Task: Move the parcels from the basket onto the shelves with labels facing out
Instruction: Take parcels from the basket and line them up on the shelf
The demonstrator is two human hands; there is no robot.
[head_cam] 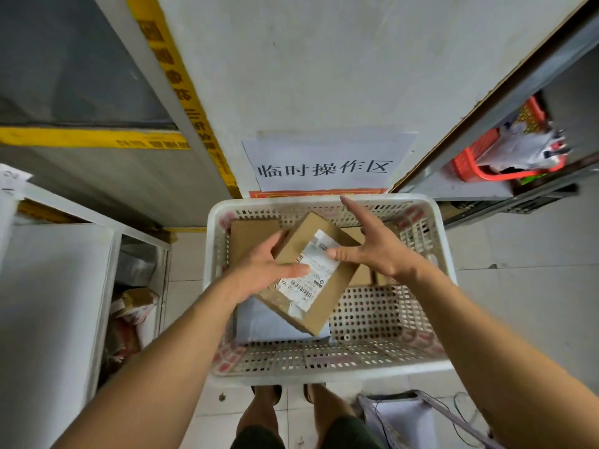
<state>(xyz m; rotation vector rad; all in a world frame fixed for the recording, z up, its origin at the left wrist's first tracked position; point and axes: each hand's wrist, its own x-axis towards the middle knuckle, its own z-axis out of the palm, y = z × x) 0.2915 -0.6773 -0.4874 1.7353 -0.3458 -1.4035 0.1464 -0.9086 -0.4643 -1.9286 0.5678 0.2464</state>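
A brown rectangular cardboard parcel (311, 273) is held above a white perforated plastic basket (372, 322) that stands on the tiled floor. Its upper face carries a white printed shipping label (312, 270) with barcodes, and clear tape shows along the near end. The parcel's long axis runs diagonally, from the near end at lower centre up toward the far-right corner of the basket, with the labelled face turned up to the camera and the label's long side following the same diagonal.

The left hand (265, 270) grips the parcel's left edge, thumb lying across the label and fingers curled round the far side. The right hand (372, 244) has its fingers spread and straight; its thumb tip touches the label, the forefinger pointing away over the basket rim.

Under the parcel in the basket lie a pale grey-blue plastic mailer bag (259, 322) and more brown cardboard boxes (249, 234). A white paper sign with black characters (327, 163) hangs on the wall behind. An orange plastic basket (476, 157) sits on the grey metal shelf (518, 79) at right.
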